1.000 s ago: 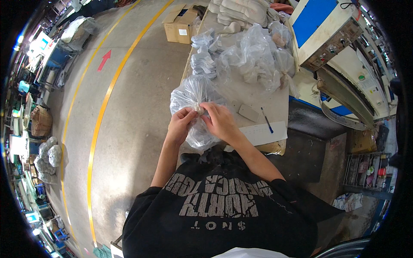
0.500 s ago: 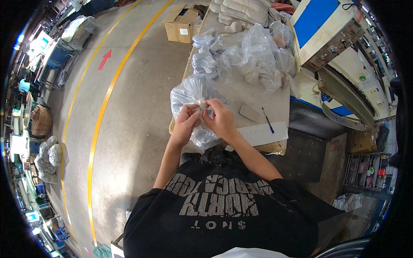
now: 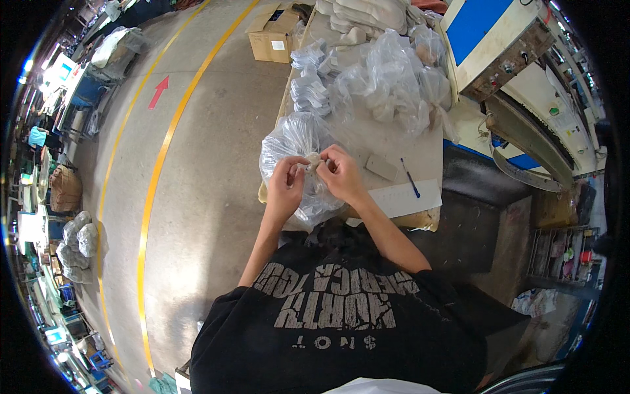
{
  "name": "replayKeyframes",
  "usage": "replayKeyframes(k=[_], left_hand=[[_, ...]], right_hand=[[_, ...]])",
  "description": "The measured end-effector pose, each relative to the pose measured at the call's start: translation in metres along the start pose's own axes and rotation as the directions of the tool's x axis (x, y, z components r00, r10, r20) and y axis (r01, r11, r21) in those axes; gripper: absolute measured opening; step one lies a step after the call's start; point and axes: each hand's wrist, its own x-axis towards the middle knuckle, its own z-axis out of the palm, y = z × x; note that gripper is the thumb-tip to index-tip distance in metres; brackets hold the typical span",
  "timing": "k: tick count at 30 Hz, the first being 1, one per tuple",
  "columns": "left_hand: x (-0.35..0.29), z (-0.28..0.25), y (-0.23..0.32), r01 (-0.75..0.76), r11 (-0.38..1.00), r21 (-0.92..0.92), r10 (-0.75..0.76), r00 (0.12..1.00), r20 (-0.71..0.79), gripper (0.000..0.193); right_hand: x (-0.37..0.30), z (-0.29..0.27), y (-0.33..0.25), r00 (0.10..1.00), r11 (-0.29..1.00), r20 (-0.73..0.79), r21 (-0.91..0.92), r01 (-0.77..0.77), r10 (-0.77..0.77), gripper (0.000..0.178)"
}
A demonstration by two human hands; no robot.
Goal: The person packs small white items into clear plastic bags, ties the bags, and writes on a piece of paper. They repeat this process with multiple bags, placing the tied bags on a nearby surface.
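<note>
So we've got a clear plastic bag [image 3: 289, 139] right at our fingertips, and it's our landmark here. Its bunched neck [image 3: 314, 161] sits between the hands. Our left hand [image 3: 286, 186] pinches that neck from the left, thumb and finger together, and our right hand [image 3: 340, 176] pinches it from the right, fingers curled. The bag bulges out beyond both hands, thin, shiny and creased, with pleats fanning from the neck; we can't make out what's inside.

It's on a flat, dull table [image 3: 364, 146]. Just past the bag are stacked grey folded pieces [image 3: 310, 93], soft-looking, and to its far right a heap of crinkly see-through bags [image 3: 387, 85]. Right of our bag there's a flat grey rectangular thing [image 3: 381, 167], then a slim blue pen [image 3: 411, 178] by a white sheet [image 3: 408, 198] with marks too faint to read.

Well beyond the bag, a brown cardboard box [image 3: 270, 47] has a white label, too tiny to read. Nearer us than the bag, our black T-shirt [image 3: 341, 354] carries cracked, pale block lettering.
</note>
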Motion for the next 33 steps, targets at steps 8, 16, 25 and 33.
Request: replayKeyframes(k=[8, 16, 25, 33], left_hand=[[-0.003, 0.006, 0.011, -0.273, 0.896, 0.349, 0.29, 0.957, 0.005, 0.027], [-0.003, 0.003, 0.012, -0.373, 0.851, 0.369, 0.33, 0.928, 0.175, 0.035], [0.01, 0.001, 0.008, -0.367, 0.752, 0.547, 0.301, 0.93, 0.21, 0.027], [0.02, -0.003, 0.017, -0.428, 0.777, 0.461, 0.285, 0.893, 0.349, 0.026]], right_hand=[[-0.005, -0.014, -0.005, 0.987, 0.996, 0.158, 0.092, 0.011, -0.025, 0.016], [-0.004, -0.02, 0.006, 0.975, 0.987, 0.209, 0.154, 0.047, -0.079, 0.017], [-0.027, 0.002, -0.004, 0.966, 0.955, -0.109, -0.214, 0.205, -0.232, 0.017], [-0.032, 0.006, 0.003, 0.952, 0.93, -0.15, -0.3, 0.213, -0.267, 0.02]])
